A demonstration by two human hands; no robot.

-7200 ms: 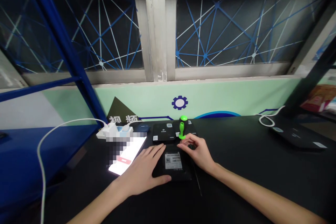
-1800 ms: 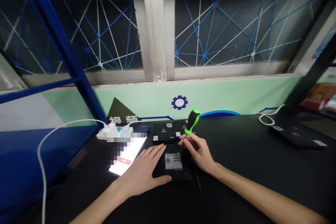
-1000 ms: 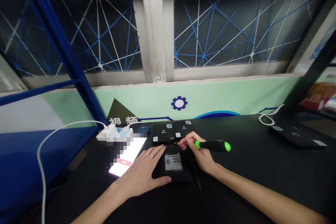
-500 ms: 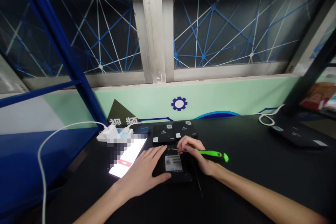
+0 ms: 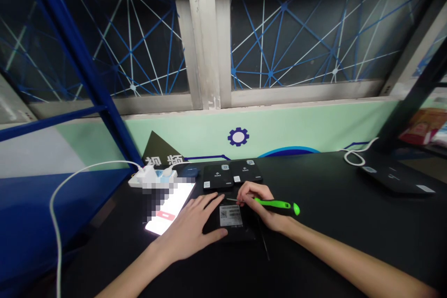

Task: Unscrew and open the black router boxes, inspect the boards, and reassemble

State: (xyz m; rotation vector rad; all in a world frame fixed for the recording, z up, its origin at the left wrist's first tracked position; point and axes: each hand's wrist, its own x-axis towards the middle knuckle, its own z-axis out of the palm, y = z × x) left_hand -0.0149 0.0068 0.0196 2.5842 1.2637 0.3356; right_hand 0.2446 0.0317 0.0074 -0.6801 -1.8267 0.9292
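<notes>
A flat black device with a white label lies face down on the black table. My left hand rests flat on its left side, fingers stretched out. My right hand is closed on a green-and-black screwdriver, held almost level. The handle points right and the thin tip sits over the device's top edge.
Two more black devices with small stickers lie just behind. A lit phone lies to the left, next to a white power strip with a white cable. Another black device and a coiled white cable sit at the far right.
The screwdriver stood upright at first. My right hand has tipped it down to nearly level, and its tip now lies at the device's top edge. My left hand has stayed put.
</notes>
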